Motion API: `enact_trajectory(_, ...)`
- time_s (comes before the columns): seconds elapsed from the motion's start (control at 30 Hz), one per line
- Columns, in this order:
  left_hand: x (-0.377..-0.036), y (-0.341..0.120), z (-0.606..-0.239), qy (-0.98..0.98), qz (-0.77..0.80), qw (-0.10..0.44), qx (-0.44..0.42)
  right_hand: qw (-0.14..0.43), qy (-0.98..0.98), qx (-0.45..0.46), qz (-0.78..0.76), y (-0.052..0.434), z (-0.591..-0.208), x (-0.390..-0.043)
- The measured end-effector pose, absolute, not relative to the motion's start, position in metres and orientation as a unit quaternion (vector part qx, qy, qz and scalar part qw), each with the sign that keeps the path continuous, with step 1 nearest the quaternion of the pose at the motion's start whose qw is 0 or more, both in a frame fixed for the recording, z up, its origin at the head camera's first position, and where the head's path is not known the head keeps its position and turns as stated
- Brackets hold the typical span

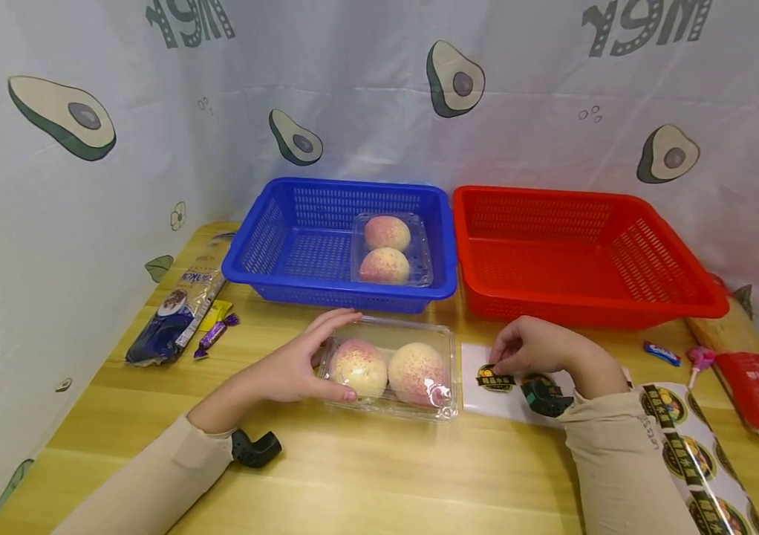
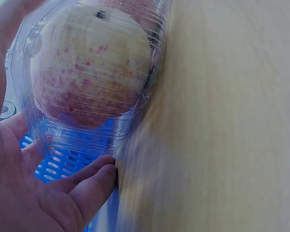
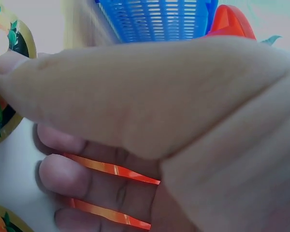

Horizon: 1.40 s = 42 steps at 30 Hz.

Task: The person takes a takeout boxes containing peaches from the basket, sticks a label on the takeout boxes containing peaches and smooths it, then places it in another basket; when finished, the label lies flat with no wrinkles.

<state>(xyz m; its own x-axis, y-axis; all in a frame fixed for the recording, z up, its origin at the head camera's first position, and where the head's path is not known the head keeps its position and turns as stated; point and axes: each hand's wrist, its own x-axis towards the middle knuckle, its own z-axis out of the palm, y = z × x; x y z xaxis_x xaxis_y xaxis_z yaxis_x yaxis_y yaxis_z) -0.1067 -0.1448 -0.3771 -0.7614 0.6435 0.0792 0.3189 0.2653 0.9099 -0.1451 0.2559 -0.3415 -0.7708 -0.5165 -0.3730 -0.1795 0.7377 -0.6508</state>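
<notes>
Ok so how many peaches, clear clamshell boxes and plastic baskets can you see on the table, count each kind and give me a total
Peaches: 4, two in the box by the left hand, two in the box in the blue basket
Clear clamshell boxes: 2
Plastic baskets: 2, blue basket, red basket
Total: 8

Wooden table (image 1: 366, 483) has a blue basket (image 1: 286, 245) and red basket (image 1: 673, 282) at the back, a clear peach box (image 1: 389, 368) up front, sticker sheet (image 1: 486, 397) beside it, snack packets (image 1: 179, 312) far left.
</notes>
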Motion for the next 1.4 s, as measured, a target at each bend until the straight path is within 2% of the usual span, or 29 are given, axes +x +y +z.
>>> enact_trajectory(0.4, -0.107, -0.145, -0.378, 0.786, 0.516, 0.159, 0.3, 0.27, 0.9, -0.197, -0.28, 0.253, -0.332, -0.14)
enact_trajectory(0.6, -0.107, -0.146, -0.38, 0.788, 0.515, 0.157, 0.3, 0.263, 0.904, -0.193, -0.278, 0.25, -0.316, -0.134)
enact_trajectory(0.87, -0.107, -0.143, -0.378, 0.788, 0.517, 0.15, 0.299, 0.177, 0.902, -0.231, -0.319, 0.24, -0.276, -0.113)
enact_trajectory(1.1, -0.106, -0.142, -0.375, 0.788, 0.516, 0.147, 0.304, 0.103, 0.9, -0.261, -0.334, 0.207, -0.251, -0.099)
enact_trajectory(1.23, -0.106, -0.143, -0.374, 0.79, 0.514, 0.146, 0.3, 0.081, 0.898, -0.264, -0.343, 0.178, -0.251, -0.103)
enact_trajectory(1.4, -0.106, -0.143, -0.375, 0.792, 0.512, 0.147, 0.298, 0.085, 0.886, -0.257, -0.376, 0.146, -0.267, -0.109)
